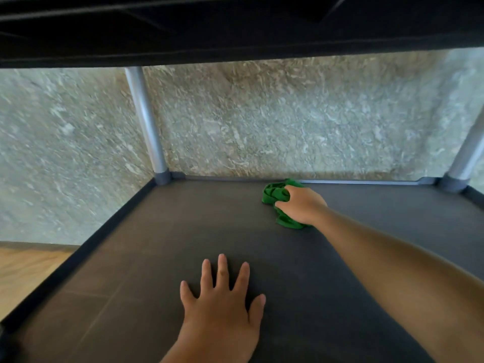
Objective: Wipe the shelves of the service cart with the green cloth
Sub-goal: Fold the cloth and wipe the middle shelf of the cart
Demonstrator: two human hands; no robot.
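Note:
A dark grey cart shelf (157,258) fills the lower half of the view. The green cloth (273,193) lies bunched on it near the far edge, right of centre. My right hand (301,205) grips the cloth, fingers curled over it, arm stretched in from the lower right. My left hand (222,299) rests flat on the shelf near the front, fingers spread and straight, holding nothing. Part of the cloth is hidden under my right hand.
The black underside of the shelf above (235,27) hangs low across the top. Grey metal posts stand at the far left corner (146,121) and far right corner (466,153). A mottled stone wall (288,121) lies behind, and wooden floor (26,271) shows at the left.

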